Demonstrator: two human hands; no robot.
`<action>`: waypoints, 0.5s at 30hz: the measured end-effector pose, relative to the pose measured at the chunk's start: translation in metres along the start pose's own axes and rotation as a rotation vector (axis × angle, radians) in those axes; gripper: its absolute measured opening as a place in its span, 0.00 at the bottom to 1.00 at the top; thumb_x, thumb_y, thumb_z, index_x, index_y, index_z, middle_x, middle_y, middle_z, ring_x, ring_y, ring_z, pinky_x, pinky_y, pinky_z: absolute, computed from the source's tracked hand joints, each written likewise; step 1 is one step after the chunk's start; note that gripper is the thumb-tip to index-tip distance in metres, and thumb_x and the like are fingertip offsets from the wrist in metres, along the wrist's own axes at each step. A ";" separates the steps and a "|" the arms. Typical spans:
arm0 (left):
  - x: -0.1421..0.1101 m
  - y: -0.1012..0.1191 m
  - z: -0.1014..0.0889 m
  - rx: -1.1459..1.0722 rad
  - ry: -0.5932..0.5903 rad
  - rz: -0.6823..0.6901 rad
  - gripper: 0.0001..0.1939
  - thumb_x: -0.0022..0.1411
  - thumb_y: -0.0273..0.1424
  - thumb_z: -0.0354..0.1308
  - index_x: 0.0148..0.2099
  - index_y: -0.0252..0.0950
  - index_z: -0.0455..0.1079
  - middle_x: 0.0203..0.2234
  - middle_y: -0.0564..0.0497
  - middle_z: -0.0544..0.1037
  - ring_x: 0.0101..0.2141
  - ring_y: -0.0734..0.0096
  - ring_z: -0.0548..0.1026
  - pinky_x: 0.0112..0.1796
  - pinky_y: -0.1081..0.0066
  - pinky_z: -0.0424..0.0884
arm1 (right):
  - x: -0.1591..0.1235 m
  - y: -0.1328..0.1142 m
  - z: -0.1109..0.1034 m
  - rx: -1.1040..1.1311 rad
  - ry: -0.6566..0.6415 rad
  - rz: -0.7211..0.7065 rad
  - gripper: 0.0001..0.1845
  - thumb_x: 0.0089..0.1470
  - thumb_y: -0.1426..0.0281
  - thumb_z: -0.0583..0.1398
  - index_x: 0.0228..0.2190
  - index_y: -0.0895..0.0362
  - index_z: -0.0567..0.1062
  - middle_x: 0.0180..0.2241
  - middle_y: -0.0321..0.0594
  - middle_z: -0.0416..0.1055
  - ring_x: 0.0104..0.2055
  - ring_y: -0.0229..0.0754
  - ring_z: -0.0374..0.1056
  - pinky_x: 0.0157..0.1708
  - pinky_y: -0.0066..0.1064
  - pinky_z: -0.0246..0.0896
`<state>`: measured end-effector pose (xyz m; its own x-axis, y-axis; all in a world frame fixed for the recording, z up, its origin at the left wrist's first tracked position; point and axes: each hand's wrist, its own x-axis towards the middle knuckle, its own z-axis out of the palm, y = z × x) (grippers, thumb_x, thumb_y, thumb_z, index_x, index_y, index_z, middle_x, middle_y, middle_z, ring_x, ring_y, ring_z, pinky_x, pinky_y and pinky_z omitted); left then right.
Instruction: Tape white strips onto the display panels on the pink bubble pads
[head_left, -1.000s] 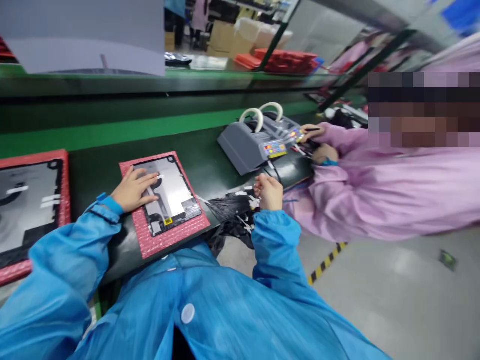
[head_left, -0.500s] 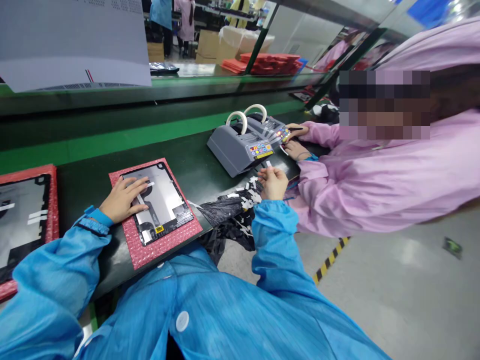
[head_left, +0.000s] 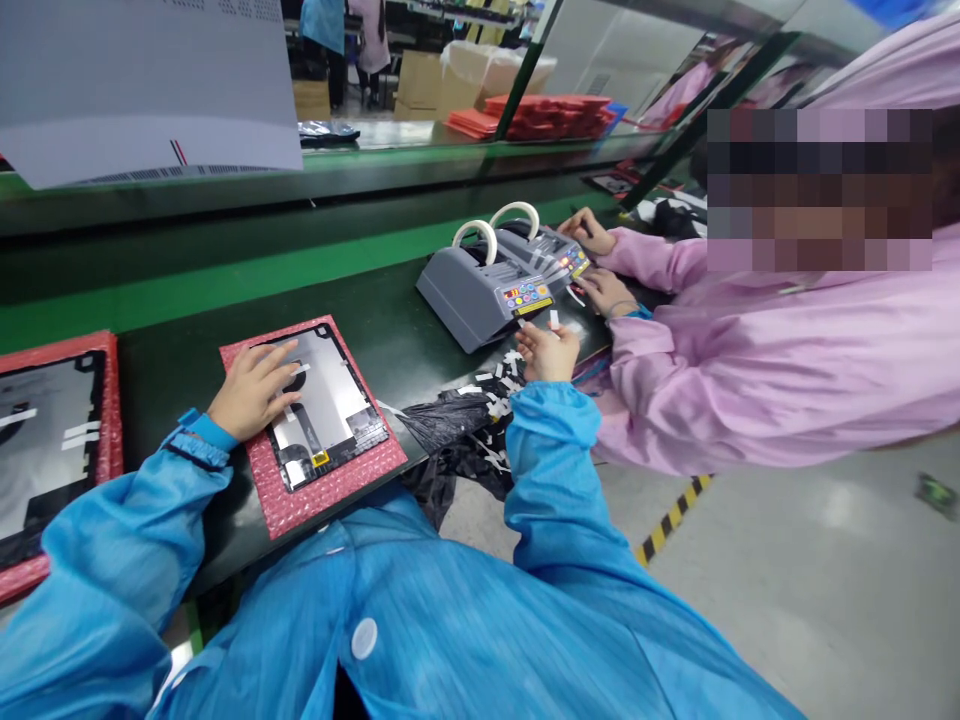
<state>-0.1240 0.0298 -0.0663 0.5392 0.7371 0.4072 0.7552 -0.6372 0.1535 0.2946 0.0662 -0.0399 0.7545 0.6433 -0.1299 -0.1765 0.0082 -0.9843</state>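
My left hand rests with spread fingers on the left side of a flat device panel. The panel has a silver-grey middle, a black border, a small yellow-framed part near its lower edge and short white strips on it. Beneath it lies a pink bubble-wrap sheet. My right hand is raised with bent fingers in front of a grey tape dispenser. A short white tape strip sticks up from its fingertips. The exact finger contact is too small to make out.
A second tape dispenser stands behind the first. A co-worker in a pink smock has both hands by it. Black plastic with white scraps hangs at the bench edge. Another panel lies left; red bags sit on the shelf.
My right hand has turned and risen slightly, with the white strip now higher above its fingers. My left hand has shifted slightly on the panel. The co-worker's far hand has moved back from the dispenser front.
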 end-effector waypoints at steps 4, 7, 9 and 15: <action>0.027 0.031 -0.003 -0.103 0.029 0.014 0.19 0.63 0.43 0.49 0.47 0.36 0.71 0.53 0.42 0.70 0.51 0.53 0.65 0.53 0.51 0.60 | -0.017 -0.001 -0.005 -0.059 0.035 -0.258 0.24 0.40 0.76 0.61 0.33 0.51 0.52 0.21 0.21 0.63 0.20 0.28 0.62 0.22 0.20 0.60; 0.053 0.062 -0.006 -0.231 0.010 -0.042 0.19 0.62 0.43 0.50 0.47 0.37 0.71 0.46 0.44 0.75 0.48 0.57 0.68 0.52 0.54 0.61 | -0.057 -0.004 -0.002 -0.077 -0.175 -0.414 0.26 0.40 0.74 0.63 0.36 0.51 0.53 0.22 0.23 0.65 0.24 0.30 0.65 0.29 0.24 0.64; 0.068 0.079 -0.007 -0.330 -0.015 -0.107 0.18 0.62 0.43 0.52 0.47 0.36 0.71 0.42 0.45 0.76 0.45 0.61 0.70 0.50 0.58 0.63 | -0.089 -0.007 0.006 -0.085 -0.438 -0.378 0.27 0.39 0.72 0.64 0.37 0.50 0.54 0.24 0.24 0.66 0.26 0.32 0.67 0.30 0.26 0.65; 0.081 0.095 -0.009 -0.538 -0.084 -0.266 0.10 0.59 0.36 0.57 0.34 0.34 0.72 0.28 0.51 0.76 0.32 0.71 0.71 0.37 0.70 0.66 | -0.145 -0.005 0.046 -0.136 -0.939 -0.178 0.30 0.36 0.70 0.68 0.37 0.50 0.57 0.24 0.26 0.66 0.25 0.33 0.66 0.27 0.27 0.63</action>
<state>-0.0123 0.0270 -0.0108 0.4020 0.8879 0.2239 0.5853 -0.4372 0.6829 0.1571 0.0077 -0.0111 -0.0602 0.9917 0.1134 0.0114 0.1143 -0.9934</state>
